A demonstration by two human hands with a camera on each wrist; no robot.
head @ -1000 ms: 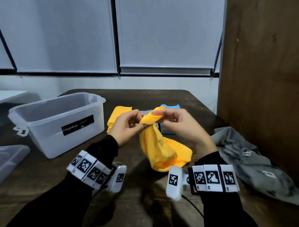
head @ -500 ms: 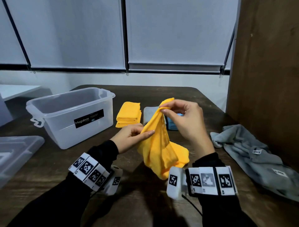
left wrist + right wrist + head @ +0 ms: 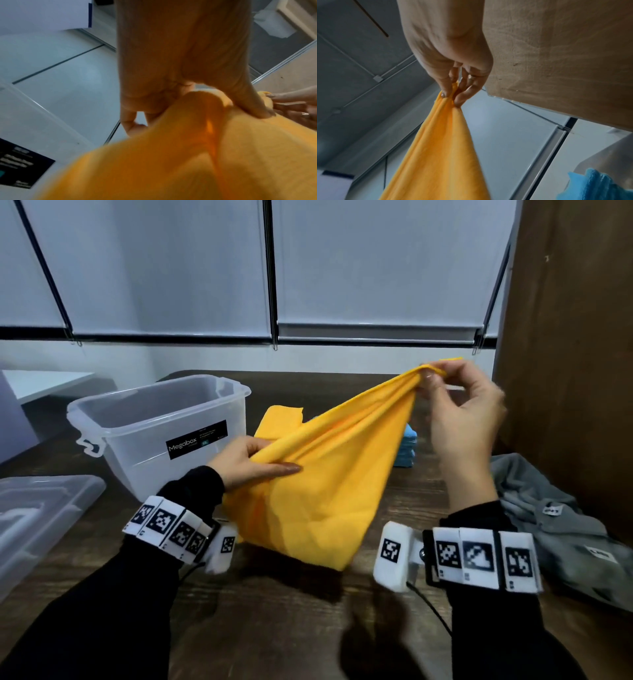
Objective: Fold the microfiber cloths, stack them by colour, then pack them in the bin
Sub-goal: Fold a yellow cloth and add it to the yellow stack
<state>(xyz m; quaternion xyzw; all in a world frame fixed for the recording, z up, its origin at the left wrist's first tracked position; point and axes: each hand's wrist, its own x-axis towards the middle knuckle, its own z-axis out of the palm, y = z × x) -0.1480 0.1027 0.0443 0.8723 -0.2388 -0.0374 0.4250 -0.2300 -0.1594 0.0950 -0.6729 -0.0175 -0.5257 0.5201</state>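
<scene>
Two hands on one yellow cloth (image 3: 318,474) | bin (image 3: 164,426) stands left on table (image 3: 308,628), folded yellow stack (image 3: 279,419) beside it | left hand (image 3: 246,462) pinches cloth's low edge | right hand (image 3: 462,412) pinches raised corner, cloth stretched between, above table | blue stack (image 3: 407,446) behind | grey cloths (image 3: 561,525) far right

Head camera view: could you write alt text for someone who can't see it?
Two hands stretch a yellow microfiber cloth above a dark wooden table, right hand pinching a raised corner, left hand gripping lower. An open clear plastic bin stands left; grey cloths lie right.
</scene>
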